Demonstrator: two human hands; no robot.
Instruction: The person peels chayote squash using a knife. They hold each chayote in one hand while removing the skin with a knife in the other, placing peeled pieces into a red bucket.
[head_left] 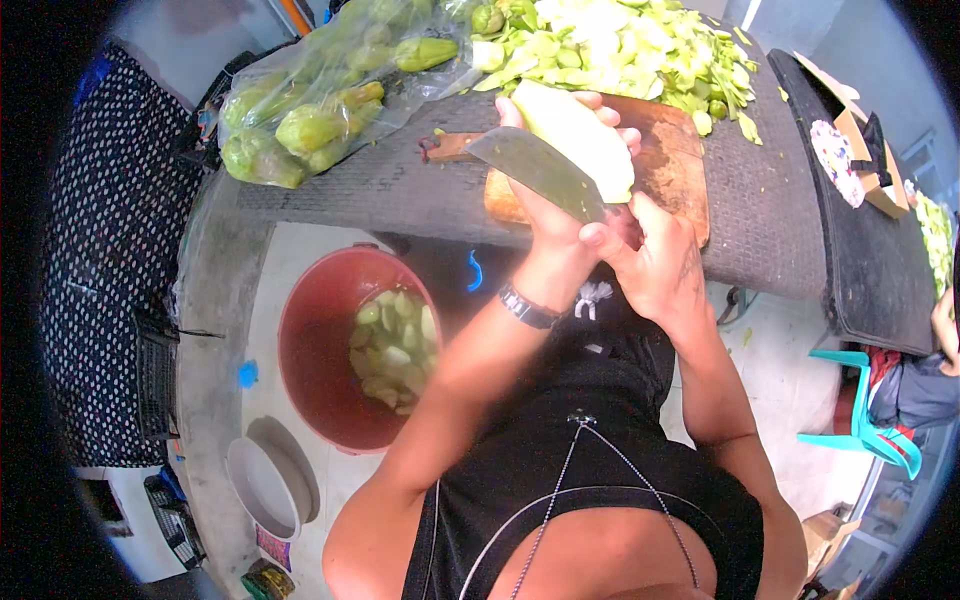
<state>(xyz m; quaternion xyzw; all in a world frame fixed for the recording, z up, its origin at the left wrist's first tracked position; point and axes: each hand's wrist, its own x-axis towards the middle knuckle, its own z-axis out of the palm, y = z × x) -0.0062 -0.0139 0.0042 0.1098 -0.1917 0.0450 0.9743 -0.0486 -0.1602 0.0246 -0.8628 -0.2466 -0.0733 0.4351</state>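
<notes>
Head view: pale fruit in left hand, broad knife in right hand

The peeled, pale green oblong vegetable lies slantwise in the left hand, above the cutting board toward its left edge. A broad-bladed grey knife slants along its near side, handle seemingly hidden in the right hand.

Dark textured table | wooden cutting board | clear bag of green vegetables | heaped peelings
</notes>
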